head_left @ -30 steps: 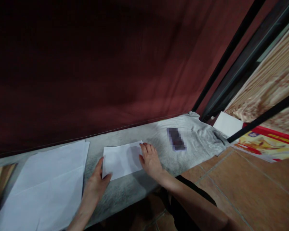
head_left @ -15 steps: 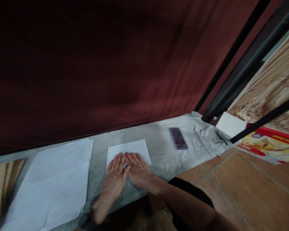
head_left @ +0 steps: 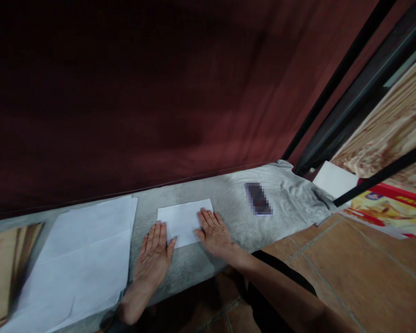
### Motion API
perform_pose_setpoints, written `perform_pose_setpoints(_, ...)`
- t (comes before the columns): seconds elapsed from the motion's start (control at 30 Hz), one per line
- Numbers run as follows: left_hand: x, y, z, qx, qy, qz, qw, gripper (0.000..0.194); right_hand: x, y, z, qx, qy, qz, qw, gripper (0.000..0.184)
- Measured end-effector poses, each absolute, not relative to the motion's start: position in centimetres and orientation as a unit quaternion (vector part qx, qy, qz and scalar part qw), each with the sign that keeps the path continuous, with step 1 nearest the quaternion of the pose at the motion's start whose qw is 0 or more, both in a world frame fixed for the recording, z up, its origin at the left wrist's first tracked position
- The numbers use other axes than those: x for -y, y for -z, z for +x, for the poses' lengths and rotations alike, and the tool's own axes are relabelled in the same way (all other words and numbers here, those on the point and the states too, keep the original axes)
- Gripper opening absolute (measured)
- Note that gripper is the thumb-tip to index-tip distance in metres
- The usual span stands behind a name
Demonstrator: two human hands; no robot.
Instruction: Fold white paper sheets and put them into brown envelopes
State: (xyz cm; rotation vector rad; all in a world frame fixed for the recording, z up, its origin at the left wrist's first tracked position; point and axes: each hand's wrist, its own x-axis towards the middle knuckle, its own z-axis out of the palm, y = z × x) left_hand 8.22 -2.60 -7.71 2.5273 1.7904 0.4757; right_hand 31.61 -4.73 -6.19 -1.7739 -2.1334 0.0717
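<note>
A small folded white paper (head_left: 183, 219) lies on the grey cloth-covered surface (head_left: 225, 203) in front of me. My left hand (head_left: 153, 252) rests flat with fingers stretched out at the paper's lower left corner. My right hand (head_left: 214, 231) lies flat, fingers apart, on the paper's right edge. Neither hand holds anything.
A stack of large white sheets (head_left: 79, 259) lies to the left. A dark blurred phone-like object (head_left: 258, 199) sits to the right on the cloth. A dark red curtain (head_left: 142, 92) hangs behind. A white sheet (head_left: 333, 179) and a red-yellow printed poster (head_left: 384, 208) lie at far right by tiled floor (head_left: 350, 273).
My hands were together on the middle of the paper half a second ago. They have slid apart, the left to the lower left corner and the right to the right edge.
</note>
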Motion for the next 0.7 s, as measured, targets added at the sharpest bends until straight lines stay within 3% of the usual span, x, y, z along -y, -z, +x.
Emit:
perform_pose_setpoints(0.3,2.6,6.0,8.2,-0.59,-0.096,0.799,-0.062,0.066,4.5,5.1,33.6,0.727,-0.034,-0.676,0.12,0.058)
perform_pose_setpoints(0.5,2.0,5.8,11.3,-0.538,-0.167,0.825,-0.049,0.063,3.6,4.0,31.7,0.732,-0.038,-0.653,0.192,0.054)
perform_pose_setpoints(0.7,0.8,7.6,13.8,-0.495,-0.163,0.853,-0.027,0.058,3.0,4.7,28.4,0.777,-0.069,-0.579,0.236,0.056)
